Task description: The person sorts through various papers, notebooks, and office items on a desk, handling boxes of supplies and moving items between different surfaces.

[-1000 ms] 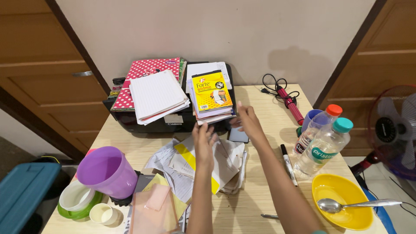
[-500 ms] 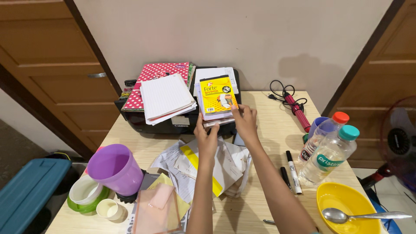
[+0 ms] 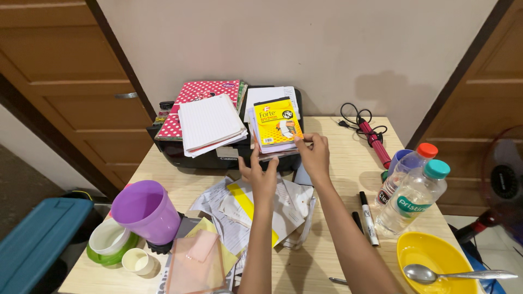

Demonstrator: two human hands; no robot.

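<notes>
A: Item one, the hands?

B: The left hand and the right hand are both reaching to a stack of booklets topped by a yellow packet. The stack is sitting on a black printer at the far side of the wooden table.

A: Fingers?

B: The left hand's fingers are lying close together, pointing up, tips touching the stack's near edge. The right hand's thumb and fingers are pinching the stack's near right corner.

A: Also on the printer?

B: A pile of lined paper is resting just beside the stack, overlapping a red polka-dot notebook.

A: Under the forearms?

B: Loose papers, one carrying a yellow stripe, are lying spread out.

A: Left side?

B: A purple cup is lying tilted, next to a small white cup and a peach plastic sleeve.

A: Right side?

B: Two clear water bottles, a black marker and a yellow bowl holding a spoon. A red tool with black cord is lying well apart, near the wall.
</notes>
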